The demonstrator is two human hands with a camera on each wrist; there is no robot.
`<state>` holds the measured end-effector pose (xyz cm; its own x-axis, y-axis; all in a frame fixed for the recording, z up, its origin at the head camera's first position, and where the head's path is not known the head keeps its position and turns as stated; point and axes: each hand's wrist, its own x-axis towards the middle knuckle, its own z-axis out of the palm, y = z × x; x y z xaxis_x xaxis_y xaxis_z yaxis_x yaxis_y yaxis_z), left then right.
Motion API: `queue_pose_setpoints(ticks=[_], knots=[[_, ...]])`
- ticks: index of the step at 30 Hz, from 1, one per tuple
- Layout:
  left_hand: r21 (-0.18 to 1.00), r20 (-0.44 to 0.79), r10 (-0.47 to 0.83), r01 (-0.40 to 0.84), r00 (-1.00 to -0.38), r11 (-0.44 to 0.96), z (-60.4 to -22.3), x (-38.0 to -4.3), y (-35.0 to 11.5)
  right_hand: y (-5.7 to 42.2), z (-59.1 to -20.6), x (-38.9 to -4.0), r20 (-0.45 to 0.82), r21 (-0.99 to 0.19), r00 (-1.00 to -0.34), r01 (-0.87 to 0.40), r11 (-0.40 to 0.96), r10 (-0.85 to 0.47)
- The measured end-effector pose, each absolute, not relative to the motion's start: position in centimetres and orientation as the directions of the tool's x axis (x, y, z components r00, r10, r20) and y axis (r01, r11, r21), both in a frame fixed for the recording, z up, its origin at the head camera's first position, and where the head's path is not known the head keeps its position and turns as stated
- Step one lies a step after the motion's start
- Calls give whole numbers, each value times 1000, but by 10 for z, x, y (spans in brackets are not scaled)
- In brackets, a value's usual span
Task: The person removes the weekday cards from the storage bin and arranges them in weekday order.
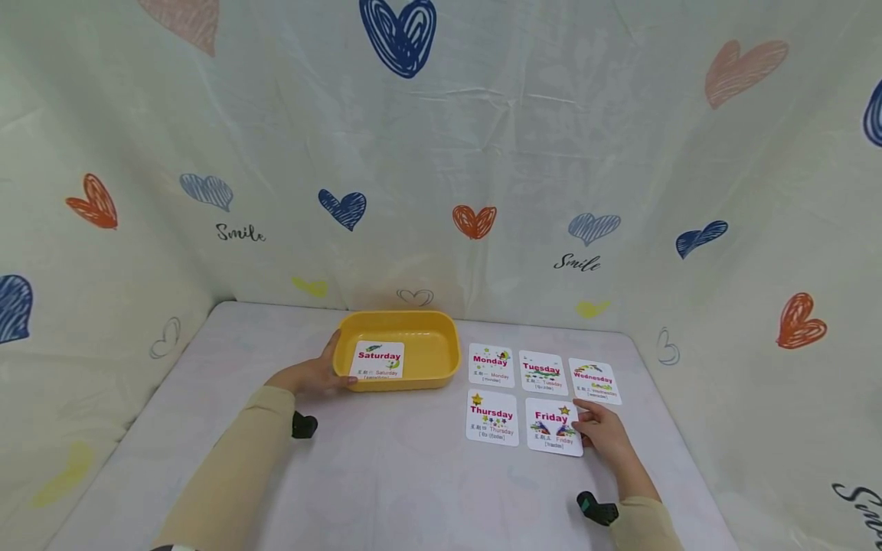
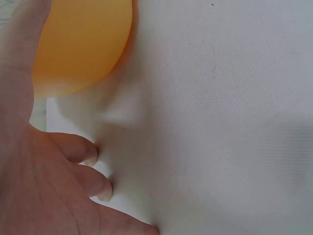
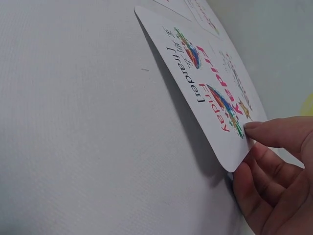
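Note:
A shallow yellow tray [image 1: 432, 373] stands at the back of the table, with a Saturday card [image 1: 377, 361] in its left part. My left hand [image 1: 313, 373] holds the tray's left end, thumb along the front side. In the left wrist view, several fingertips [image 2: 104, 191] of this hand come down at the white tabletop beside the tray [image 2: 88, 49]. My right hand [image 1: 606, 435] pinches the right edge of a Friday card [image 1: 553, 430], thumb on top and fingers underneath. The right wrist view shows this Friday card [image 3: 195, 88] tilted, its near edge above the table.
Monday [image 1: 491, 367], Tuesday [image 1: 543, 375] and Wednesday [image 1: 596, 383] cards lie in a row right of the tray. A Thursday card [image 1: 492, 419] lies below Monday, left of Friday. Behind the table [image 1: 413, 474] hangs a pale curtain [image 1: 510, 153] printed with hearts.

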<state>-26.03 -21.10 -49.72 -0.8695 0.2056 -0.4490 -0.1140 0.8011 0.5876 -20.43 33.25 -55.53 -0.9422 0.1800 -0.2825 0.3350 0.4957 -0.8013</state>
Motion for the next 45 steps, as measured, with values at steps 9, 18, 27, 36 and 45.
queue_pose_setpoints(ticks=[9,18,27,36,45], knots=[[576,-445,192,-115,-875,809,-495,-261,-211,332,-551,-205,-296,-801,-940,340,493,168],[577,-446,182,-126,-876,807,-494,-261,-212,332,-545,-204,-282,-804,-948,318,502,149],[563,-458,165,-142,-873,814,-495,-260,-211,323,-527,-205,-220,-785,-966,259,563,137],[589,-453,202,-122,-868,799,-495,-258,-209,285,-511,-213,-166,-825,-985,170,538,56],[595,-453,199,-129,-869,793,-494,-256,-209,243,-505,-223,-106,-888,-994,75,453,-42]])
